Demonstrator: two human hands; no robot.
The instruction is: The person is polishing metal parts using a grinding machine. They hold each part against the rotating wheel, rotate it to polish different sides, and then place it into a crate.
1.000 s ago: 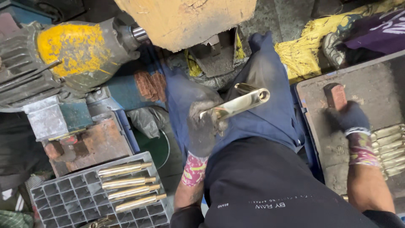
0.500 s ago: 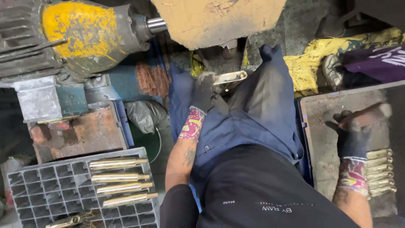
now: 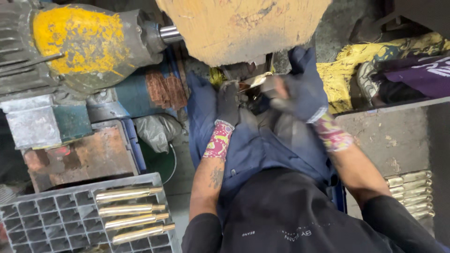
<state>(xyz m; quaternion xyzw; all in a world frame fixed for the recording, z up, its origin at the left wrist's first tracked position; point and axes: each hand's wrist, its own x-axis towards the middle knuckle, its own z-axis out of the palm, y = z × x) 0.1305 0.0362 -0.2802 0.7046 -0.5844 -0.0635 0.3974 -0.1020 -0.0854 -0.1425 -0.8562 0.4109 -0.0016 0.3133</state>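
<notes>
Nearest the camera, at 6 o'clock, the person's dark-clothed lap and a blue apron (image 3: 253, 150) fill the lower centre; the legs are cut off by the bottom edge.

At 8 o'clock a grey compartmented crate (image 3: 51, 220) holds four polished brass rods (image 3: 133, 213) lying side by side across its cells; the crate's left and lower parts run out of view. At 4 o'clock a grey metal tray (image 3: 393, 140) carries a stack of further brass pieces (image 3: 412, 194), partly cut by the right edge and by the forearm in front.

Toward the middle, both forearms rise to 12 o'clock. The left hand (image 3: 228, 100), in a dark glove with a patterned cuff, has its grip closed on one end of a small brass workpiece (image 3: 255, 82). The right hand (image 3: 300, 96), likewise gloved, is closed on the other end. The workpiece sits between the two hands, just under the wheel; only a short bright strip shows, blurred, and its full shape cannot be made out.

Farthest, at 12 o'clock, a large tan buffing wheel (image 3: 243, 26) is cut by the top edge. Whether the workpiece touches it cannot be told. At 10 o'clock its steel shaft (image 3: 169, 33) enters a grey motor with a yellow-stained housing (image 3: 79, 44). At 2 o'clock lie yellow and purple rags (image 3: 375, 70).
</notes>
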